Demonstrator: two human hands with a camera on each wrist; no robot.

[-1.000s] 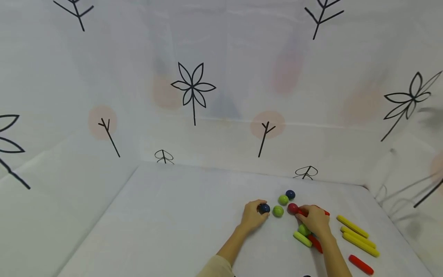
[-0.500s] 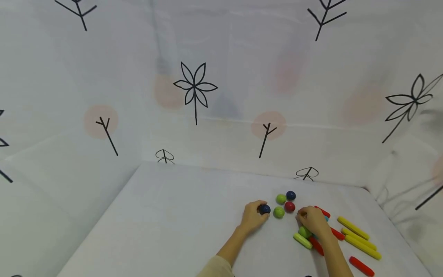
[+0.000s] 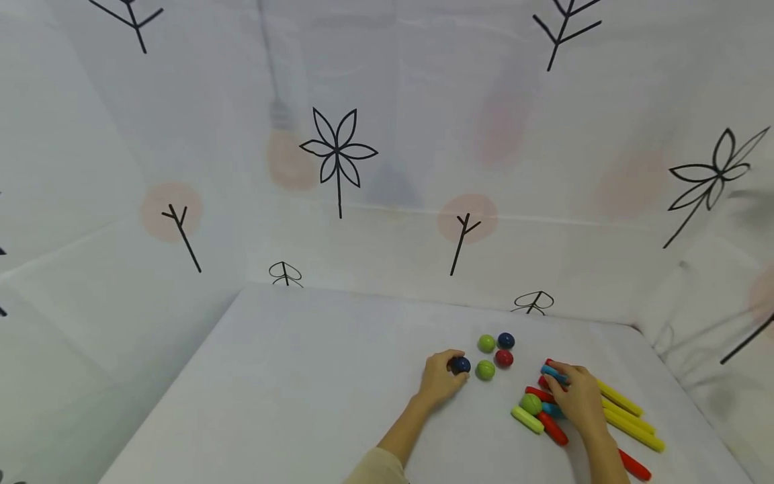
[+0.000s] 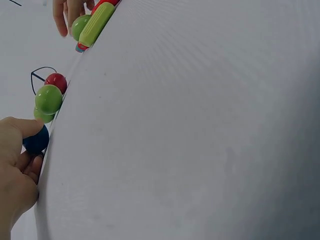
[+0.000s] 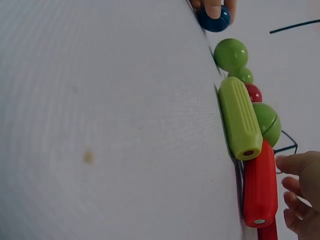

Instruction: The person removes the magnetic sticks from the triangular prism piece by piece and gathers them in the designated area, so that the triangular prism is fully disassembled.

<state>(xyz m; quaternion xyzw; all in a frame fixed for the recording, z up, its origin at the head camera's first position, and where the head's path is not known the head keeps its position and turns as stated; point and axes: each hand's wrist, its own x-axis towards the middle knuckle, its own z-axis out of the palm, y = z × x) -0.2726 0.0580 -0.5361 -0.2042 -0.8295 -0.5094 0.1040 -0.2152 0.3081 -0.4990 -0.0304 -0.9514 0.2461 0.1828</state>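
Observation:
My left hand (image 3: pixel 440 380) pinches a dark blue ball (image 3: pixel 462 364) between thumb and fingers on the white table; the left wrist view shows the same blue ball (image 4: pixel 37 140). Just right of it lie two green balls (image 3: pixel 486 370), a red ball (image 3: pixel 504 358) and a second dark blue ball (image 3: pixel 506 341). My right hand (image 3: pixel 578 396) has its thumb and forefinger around a short blue rod (image 3: pixel 553 372), above red rods. Left of that hand, a green ball (image 3: pixel 531 404) sits among a light green rod (image 3: pixel 527 419), red rods (image 3: pixel 553 429) and another blue rod (image 3: pixel 553 411).
Several long yellow rods (image 3: pixel 633 430) lie right of my right hand, partly behind it. Nearer me is a red rod (image 3: pixel 635 465), partly covered by the right forearm. A white patterned cloth wall (image 3: pixel 387 255) encloses the table (image 3: pixel 302 376).
My right hand has let go of the red ball beside the green balls, then moved right to the blue rod. One green ball has shifted slightly left. The left hand stays put.

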